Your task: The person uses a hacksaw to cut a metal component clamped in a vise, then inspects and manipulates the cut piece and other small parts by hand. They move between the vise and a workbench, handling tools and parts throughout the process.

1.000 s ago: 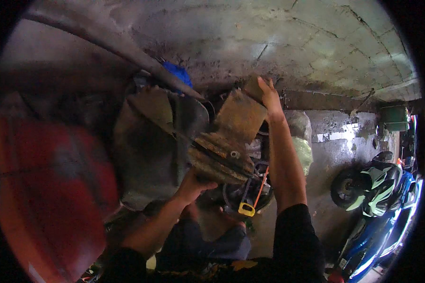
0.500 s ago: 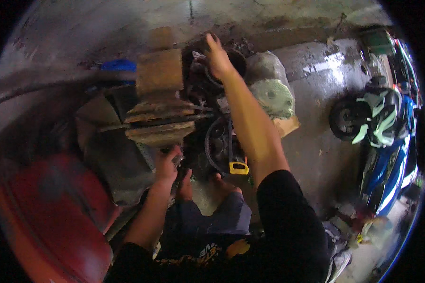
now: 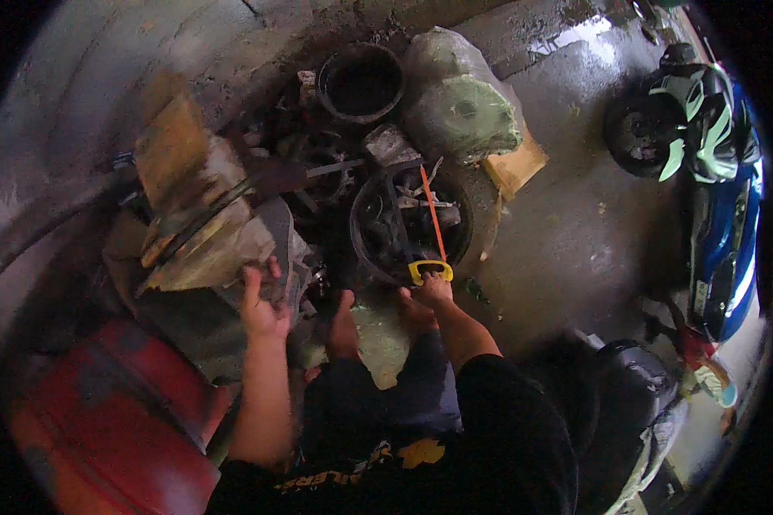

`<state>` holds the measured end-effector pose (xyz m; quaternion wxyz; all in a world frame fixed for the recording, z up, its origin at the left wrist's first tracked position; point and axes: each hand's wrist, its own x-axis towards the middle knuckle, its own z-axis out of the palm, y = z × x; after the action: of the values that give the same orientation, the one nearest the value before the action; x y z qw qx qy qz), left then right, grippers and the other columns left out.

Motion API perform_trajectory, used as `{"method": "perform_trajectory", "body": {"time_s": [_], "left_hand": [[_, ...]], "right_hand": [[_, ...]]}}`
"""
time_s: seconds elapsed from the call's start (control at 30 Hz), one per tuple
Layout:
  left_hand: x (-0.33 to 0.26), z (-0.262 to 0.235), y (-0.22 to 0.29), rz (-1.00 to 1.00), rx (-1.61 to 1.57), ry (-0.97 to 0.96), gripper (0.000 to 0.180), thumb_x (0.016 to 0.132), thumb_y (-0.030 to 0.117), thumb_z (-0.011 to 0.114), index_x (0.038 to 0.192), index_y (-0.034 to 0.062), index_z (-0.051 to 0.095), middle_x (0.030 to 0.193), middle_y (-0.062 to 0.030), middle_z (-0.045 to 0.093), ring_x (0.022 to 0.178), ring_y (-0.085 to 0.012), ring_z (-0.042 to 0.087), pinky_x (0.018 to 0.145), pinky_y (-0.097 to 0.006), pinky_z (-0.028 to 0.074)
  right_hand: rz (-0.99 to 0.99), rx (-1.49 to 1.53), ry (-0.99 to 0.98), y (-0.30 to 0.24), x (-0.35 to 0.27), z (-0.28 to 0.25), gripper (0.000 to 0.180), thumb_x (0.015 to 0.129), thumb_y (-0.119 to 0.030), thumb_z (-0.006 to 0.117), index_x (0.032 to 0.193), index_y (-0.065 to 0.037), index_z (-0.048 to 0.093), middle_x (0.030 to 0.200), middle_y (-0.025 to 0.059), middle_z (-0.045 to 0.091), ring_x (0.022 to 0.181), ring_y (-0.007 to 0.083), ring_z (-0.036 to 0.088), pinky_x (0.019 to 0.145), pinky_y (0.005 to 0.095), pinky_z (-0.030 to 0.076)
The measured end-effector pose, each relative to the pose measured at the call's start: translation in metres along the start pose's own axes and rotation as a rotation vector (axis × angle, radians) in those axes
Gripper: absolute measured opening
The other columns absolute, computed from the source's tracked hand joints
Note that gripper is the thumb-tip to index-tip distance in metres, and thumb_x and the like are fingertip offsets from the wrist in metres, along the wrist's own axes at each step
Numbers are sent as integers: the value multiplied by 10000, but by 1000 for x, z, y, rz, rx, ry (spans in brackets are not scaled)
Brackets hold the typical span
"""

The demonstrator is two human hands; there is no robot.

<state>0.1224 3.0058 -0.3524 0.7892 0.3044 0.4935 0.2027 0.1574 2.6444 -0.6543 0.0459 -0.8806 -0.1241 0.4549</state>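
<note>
My right hand [image 3: 435, 290] closes round the yellow handle of a hacksaw [image 3: 433, 213]. The saw has a dark frame and an orange blade, and it lies over a black tub [image 3: 470, 225] that holds dark and metal parts. To the left, my left hand [image 3: 265, 311] is open with its fingers apart, beside the near wooden block [image 3: 219, 257]. A second wooden block [image 3: 173, 150] stands farther off. Between the two runs a long dark bar [image 3: 199, 230], its left part blurred. Whether my left fingertips touch the wood I cannot tell.
A black bucket [image 3: 361, 116] and a pale plastic-wrapped bundle [image 3: 462, 99] stand beyond the tub. Right of them lies a cardboard piece [image 3: 515, 163]. A red panel [image 3: 116, 412] is at the lower left. A blue and white motorbike [image 3: 720, 266] stands at the far right.
My right hand has come back from reaching over the far bucket and has taken hold of the hacksaw's handle. My left hand stays near the wooden block. The whole view has shifted and turned.
</note>
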Motion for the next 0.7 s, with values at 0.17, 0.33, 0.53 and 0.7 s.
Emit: {"method": "perform_trajectory", "body": {"time_s": [0.17,0.33,0.53,0.7], "left_hand": [[-6,-16,22,-6,184,-85,540,1049,559,551,1393,143,554,1175,-40,689,957,-101,640,645,-222,468],[-35,-36,27,50,281,59,545,1036,442,645,1443,97,535,1254,-46,666,991,-87,629,700,-222,489],[-125,-4,96,265,1118,-238,380,926,202,800,1246,49,665,1150,-57,696,1133,-141,604,954,-324,493],[-103,71,172,1167,1374,-251,240,868,146,808,1066,34,731,1077,-102,707,1090,-297,635,962,-402,493]], "right_hand": [[-27,-125,172,-11,8,14,573,866,-430,727,1360,-169,599,1382,94,563,1291,315,535,1088,490,440],[-144,-173,196,-8,14,21,568,886,-440,691,1343,-118,596,1471,118,540,1405,338,459,1138,572,336],[-225,-43,156,-12,-22,-13,555,878,-429,741,1301,-100,599,1346,135,632,1323,356,542,1129,518,380],[-235,524,482,-28,-110,-88,523,876,-375,740,1237,-12,633,1125,188,709,1063,440,656,909,461,523]]}}
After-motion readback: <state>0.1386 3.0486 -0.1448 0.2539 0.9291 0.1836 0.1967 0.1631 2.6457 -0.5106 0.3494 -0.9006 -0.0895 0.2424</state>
